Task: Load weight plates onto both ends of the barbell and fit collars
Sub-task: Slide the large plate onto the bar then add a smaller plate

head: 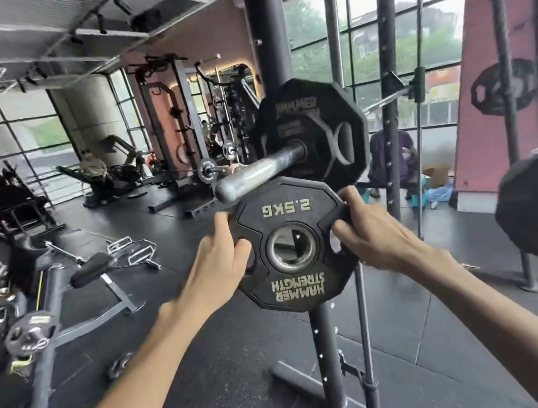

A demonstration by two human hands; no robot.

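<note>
The near end of the barbell is partly loaded: one large black plate point(312, 118) already sits on the barbell sleeve point(256, 174), pushed in toward the rack upright point(267, 31), and the rest of the sleeve is bare out to its tip. A second, smaller plate marked 2.5KG point(285, 206) is not yet on. It is held upright in the air just below the sleeve tip, its printing upside down and its centre hole lower than the bar end. The left hand point(223, 255) grips its left edge with fingers curled round the rim, and the right hand point(368, 234) clamps the right edge the same way. No collar shows on this sleeve or anywhere nearby. A dark plate point(503, 87) hangs far to the right, but whether it is on this bar cannot be told, so the far end and both collars look to be left
</note>
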